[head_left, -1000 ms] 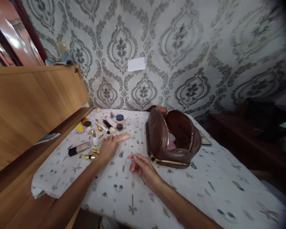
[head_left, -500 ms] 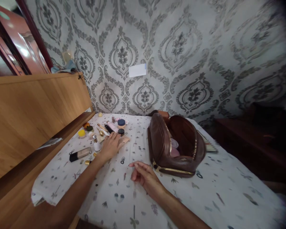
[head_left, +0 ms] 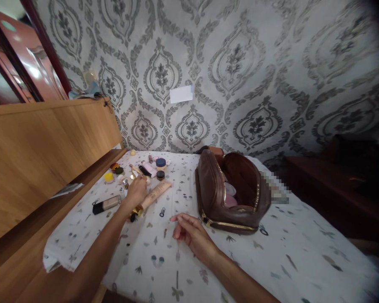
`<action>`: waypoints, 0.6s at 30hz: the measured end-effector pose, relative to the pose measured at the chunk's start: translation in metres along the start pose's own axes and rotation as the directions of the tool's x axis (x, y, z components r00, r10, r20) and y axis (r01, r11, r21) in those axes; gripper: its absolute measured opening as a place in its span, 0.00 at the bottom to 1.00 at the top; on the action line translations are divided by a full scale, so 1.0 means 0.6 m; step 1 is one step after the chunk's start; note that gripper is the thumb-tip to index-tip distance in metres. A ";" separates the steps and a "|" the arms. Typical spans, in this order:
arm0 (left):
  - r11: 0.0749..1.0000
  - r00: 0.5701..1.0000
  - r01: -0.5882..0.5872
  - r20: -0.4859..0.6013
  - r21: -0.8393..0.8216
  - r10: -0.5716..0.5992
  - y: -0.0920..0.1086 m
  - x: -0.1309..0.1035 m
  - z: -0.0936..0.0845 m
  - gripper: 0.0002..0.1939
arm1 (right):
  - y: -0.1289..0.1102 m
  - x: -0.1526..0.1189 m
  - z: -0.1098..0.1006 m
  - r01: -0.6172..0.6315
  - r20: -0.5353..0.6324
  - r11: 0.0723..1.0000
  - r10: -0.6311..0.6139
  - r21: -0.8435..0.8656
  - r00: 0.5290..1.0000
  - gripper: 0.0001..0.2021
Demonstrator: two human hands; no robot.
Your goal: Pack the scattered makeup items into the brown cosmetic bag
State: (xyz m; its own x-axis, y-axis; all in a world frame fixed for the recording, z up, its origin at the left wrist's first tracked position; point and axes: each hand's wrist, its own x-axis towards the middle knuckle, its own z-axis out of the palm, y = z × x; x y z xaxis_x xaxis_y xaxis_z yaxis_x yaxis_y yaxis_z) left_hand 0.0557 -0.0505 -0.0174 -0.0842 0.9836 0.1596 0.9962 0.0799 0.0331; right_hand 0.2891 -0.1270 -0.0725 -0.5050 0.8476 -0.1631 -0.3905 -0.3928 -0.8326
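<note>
The left hand (head_left: 135,194) is bent down among the small cosmetics, its fingers curled and pointing away from the person; their tips are hidden, so I cannot tell how far apart they are or whether they grip anything. Just right of those fingers lies the beige tube (head_left: 158,194), flat on the surface (head_left: 252,269). Its long axis slants, the flat end pointing away and to the right, the other end towards the left wrist. Gold pieces (head_left: 138,209) show beside that wrist, partly covered.

Left of the same fingers, the foundation bottle (head_left: 112,203) lies on its side, its black cap pointing left and slightly towards the person. A silver top (head_left: 125,184) stands just left of the knuckles. Beyond the fingertips are the pink tube (head_left: 149,169), slanting away to the left, and the navy-lidded jar (head_left: 161,163), which stands upright.

The right hand (head_left: 192,237) rests palm inward, fingers loosely bent, gaps between some, holding nothing visible. Beyond and to the right of its fingers stands the brown bag (head_left: 208,185), unzipped, with something pink (head_left: 230,201) inside.
</note>
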 end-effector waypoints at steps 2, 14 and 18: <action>1.000 1.000 0.021 -0.020 -0.007 -0.021 -0.006 0.016 -0.001 0.16 | 0.000 0.000 0.000 0.005 0.004 1.000 -0.005 0.005 1.000 0.26; 0.998 0.998 0.047 0.046 -0.028 -0.046 0.010 0.038 0.013 0.18 | -0.001 0.000 -0.001 -0.001 0.014 1.000 0.001 -0.002 1.000 0.27; 0.999 0.997 0.035 0.072 -0.030 -0.033 0.007 0.037 0.008 0.19 | -0.002 -0.001 -0.001 -0.001 0.025 1.000 0.001 -0.004 1.000 0.25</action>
State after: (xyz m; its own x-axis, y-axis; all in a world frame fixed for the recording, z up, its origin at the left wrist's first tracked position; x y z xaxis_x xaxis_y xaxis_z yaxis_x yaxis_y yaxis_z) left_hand 0.0580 -0.0276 -0.0187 -0.1153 0.9895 0.0874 0.9917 0.1096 0.0679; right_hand 0.2902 -0.1268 -0.0715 -0.5244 0.8381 -0.1505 -0.3872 -0.3922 -0.8345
